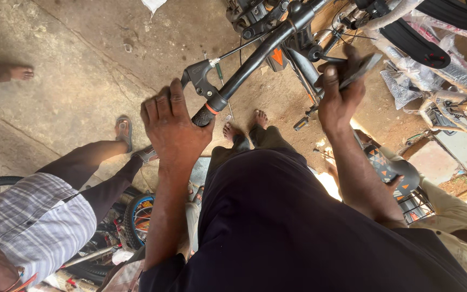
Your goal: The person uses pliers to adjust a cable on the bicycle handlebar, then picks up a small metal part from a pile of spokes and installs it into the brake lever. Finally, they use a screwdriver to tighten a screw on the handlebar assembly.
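Handlebar (255, 57) of a black bicycle runs diagonally through the upper middle of the view, its long axis rising from the ribbed rubber end at lower left toward the stem at upper right, above the bare concrete floor (71, 65). The left hand (175, 127) covers that lower end; its grip looks pressed against the rubber sleeve (204, 115), fingers raised and bunched over the top, probably to steady the bar or push the sleeve along it. Just above the sleeve an orange ring and a brake lever (197, 73) stick out, the lever pointing down and left, away from the stem.

The right hand (340, 97) is raised near the stem side, its grip pinching a flat dark tool (359, 70) between thumb and fingers; the tool points up and right. What kind of tool it is I cannot tell. Held this way, it sits close to the fittings at the centre of the bar, so one hand can brace while the other works.

A second person in a striped shirt (33, 216) crouches at the left edge beside a small wheel (139, 216). More wrapped bicycle frames (449, 70) lie at the right edge.
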